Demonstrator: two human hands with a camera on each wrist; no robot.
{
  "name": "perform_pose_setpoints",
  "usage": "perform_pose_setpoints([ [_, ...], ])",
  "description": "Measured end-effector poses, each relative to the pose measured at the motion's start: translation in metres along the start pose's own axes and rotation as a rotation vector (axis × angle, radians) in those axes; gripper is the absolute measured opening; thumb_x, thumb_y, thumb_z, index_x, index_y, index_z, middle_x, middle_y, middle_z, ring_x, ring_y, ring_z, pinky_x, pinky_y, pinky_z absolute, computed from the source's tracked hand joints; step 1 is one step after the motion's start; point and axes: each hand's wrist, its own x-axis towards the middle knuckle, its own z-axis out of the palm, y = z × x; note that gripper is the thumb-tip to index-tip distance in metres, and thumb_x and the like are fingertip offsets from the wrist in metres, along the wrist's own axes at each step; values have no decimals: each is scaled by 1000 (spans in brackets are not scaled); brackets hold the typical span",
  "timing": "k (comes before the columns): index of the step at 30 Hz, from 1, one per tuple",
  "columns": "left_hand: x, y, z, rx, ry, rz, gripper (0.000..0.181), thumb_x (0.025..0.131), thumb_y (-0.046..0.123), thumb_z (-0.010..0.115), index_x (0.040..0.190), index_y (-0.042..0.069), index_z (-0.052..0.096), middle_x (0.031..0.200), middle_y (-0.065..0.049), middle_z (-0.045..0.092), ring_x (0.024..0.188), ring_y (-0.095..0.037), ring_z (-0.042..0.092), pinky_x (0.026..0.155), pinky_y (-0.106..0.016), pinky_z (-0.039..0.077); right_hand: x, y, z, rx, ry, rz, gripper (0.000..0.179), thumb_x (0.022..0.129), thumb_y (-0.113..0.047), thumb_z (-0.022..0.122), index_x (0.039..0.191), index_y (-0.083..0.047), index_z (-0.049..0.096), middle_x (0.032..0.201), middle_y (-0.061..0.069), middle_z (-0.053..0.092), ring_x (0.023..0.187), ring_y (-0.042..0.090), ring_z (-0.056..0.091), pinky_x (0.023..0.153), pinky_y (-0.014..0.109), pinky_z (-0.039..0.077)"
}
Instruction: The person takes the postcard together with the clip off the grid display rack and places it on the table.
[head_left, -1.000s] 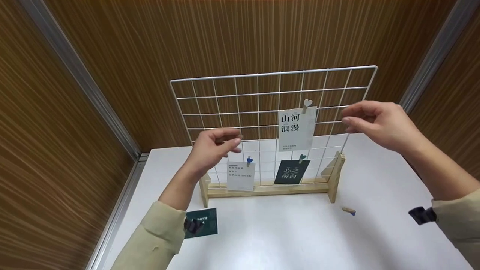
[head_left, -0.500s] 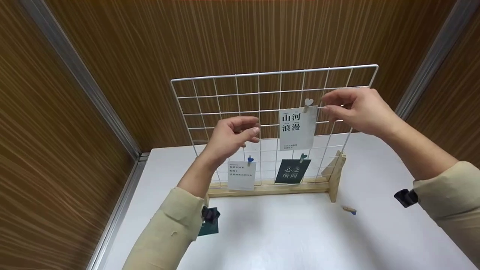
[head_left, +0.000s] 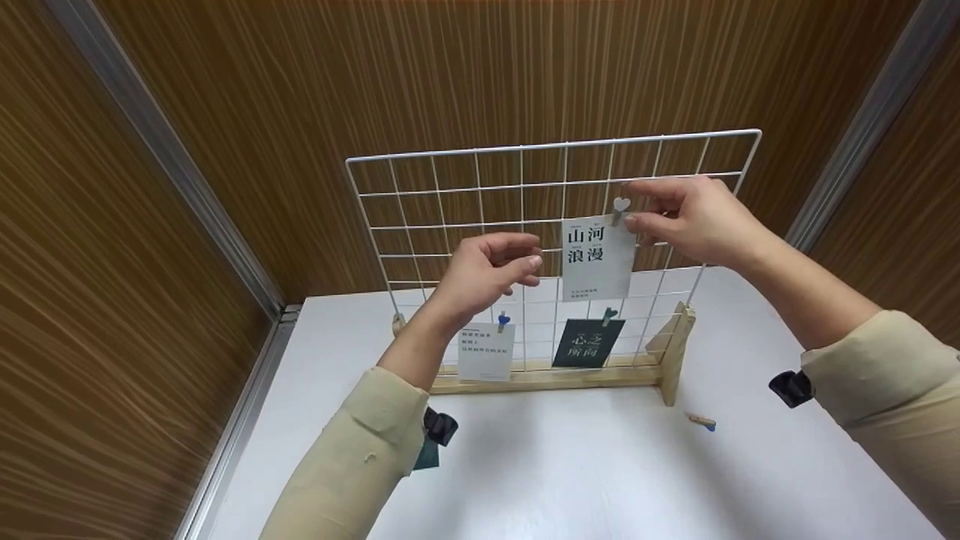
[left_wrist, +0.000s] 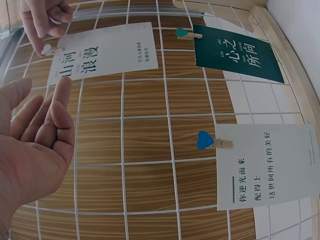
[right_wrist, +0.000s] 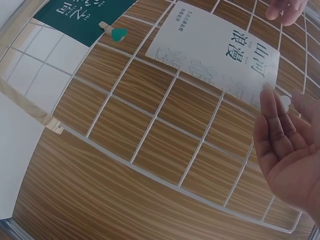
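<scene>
My right hand [head_left: 694,217] is at the white heart clothespin [head_left: 621,205] on the top edge of a white card [head_left: 598,259], which hangs on the white wire grid [head_left: 499,187]. The thumb and forefinger stand apart on either side of that clothespin. Left of the card, my left hand [head_left: 491,270] hovers before the grid, fingers loosely bent and holding nothing. Below it, a blue heart clothespin [left_wrist: 205,140] bears another white card [left_wrist: 265,167]. A green heart clothespin [left_wrist: 182,33] holds a dark green card [left_wrist: 237,52] lower on the grid.
The grid stands in a wooden base [head_left: 555,381] on a white table [head_left: 570,465]. A loose clothespin [head_left: 702,421] with a blue heart lies at the right. Another green card [head_left: 427,454] is mostly hidden under the left sleeve. Wood-grain panels [head_left: 480,75] rise behind.
My right hand has moved left and slightly up to the white heart clothespin. My left hand has shifted right and up towards the same card, its sleeve covering more of the loose green card.
</scene>
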Motion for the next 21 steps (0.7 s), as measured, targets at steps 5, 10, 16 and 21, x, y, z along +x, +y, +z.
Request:
perform_pose_setpoints([
  [5,3,-1,5,-17,-8,-6,34,104,20,72,137,13,71,120,-1,75,98,-20,77,77,-34,53,1,0,3,8,-20,21,53,102,-21,74,151,-9,60,104,16,78,81,18,75,66,19,49],
  [10,5,-4,9,-26,0,-23,35,103,18,73,137,11,70,120,0,75,98,-19,77,76,-33,53,5,3,7,75,-51,42,53,103,-20,74,152,-8,58,112,19,77,85,25,78,71,19,56],
  [16,6,-7,11,-25,-3,-35,35,104,18,72,138,12,70,120,0,75,97,-19,77,75,-32,52,8,9,10,215,-62,78,48,105,-15,69,151,-4,58,113,20,76,85,20,77,76,28,62],
  [21,7,-8,15,-25,3,-38,35,103,18,73,138,12,70,120,1,75,97,-19,77,75,-30,53,9,13,12,283,-25,68,40,107,-13,66,144,1,62,106,17,77,82,16,74,75,29,63],
])
